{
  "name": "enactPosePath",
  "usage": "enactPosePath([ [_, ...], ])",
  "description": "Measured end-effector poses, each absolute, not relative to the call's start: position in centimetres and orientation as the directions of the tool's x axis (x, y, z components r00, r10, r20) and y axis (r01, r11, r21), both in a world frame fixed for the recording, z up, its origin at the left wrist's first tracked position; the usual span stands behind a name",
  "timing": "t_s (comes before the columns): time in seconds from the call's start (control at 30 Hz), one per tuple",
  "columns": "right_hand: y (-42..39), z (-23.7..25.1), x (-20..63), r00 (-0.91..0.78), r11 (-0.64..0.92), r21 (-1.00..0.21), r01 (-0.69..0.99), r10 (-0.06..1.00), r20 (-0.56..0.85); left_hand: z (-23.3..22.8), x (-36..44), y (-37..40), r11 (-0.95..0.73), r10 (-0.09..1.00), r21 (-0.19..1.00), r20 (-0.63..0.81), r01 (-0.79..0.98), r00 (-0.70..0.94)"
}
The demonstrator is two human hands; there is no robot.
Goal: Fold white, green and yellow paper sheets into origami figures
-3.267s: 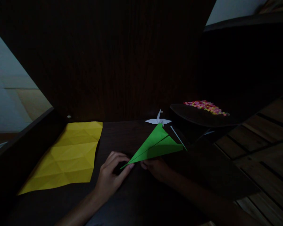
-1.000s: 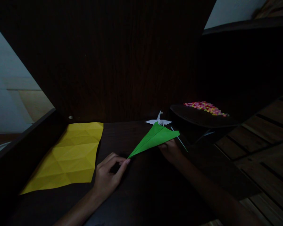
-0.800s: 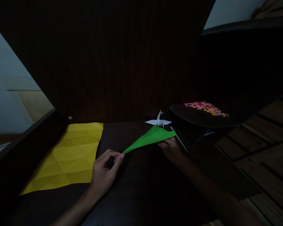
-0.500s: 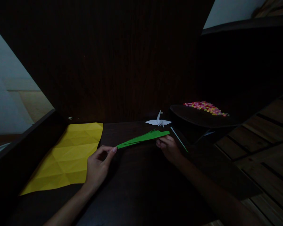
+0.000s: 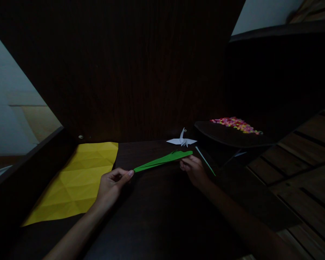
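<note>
Holding the green folded paper (image 5: 162, 162) mid-frame — left hand (image 5: 112, 182) pinches its tip, right hand (image 5: 193, 169) grips its wide end; narrow folds done, shape unfinished.

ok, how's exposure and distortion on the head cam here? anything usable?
Head view: badly underexposed; the table and back panel are near black. Only saturated paper reads well: green folded paper, yellow creased sheet, white paper crane. Left hand and right hand are dim but outlined, each pinching one end of the green paper. Straight edges bow near the corners. No glare.
</note>
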State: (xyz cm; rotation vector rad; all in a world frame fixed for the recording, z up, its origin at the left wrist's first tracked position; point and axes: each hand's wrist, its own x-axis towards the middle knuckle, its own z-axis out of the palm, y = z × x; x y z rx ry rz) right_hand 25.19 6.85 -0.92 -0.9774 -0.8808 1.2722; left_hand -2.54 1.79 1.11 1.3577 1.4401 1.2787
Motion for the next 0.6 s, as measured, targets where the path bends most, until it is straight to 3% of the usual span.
enactPosePath([
  [0.6, 7.0, -1.1, 25.9, -0.012, 0.229, -0.960, -0.161, 0.972, 0.234, 0.7, -4.1, 3.2, -0.215, 0.938, 0.905, 0.296, 0.366, -0.180],
])
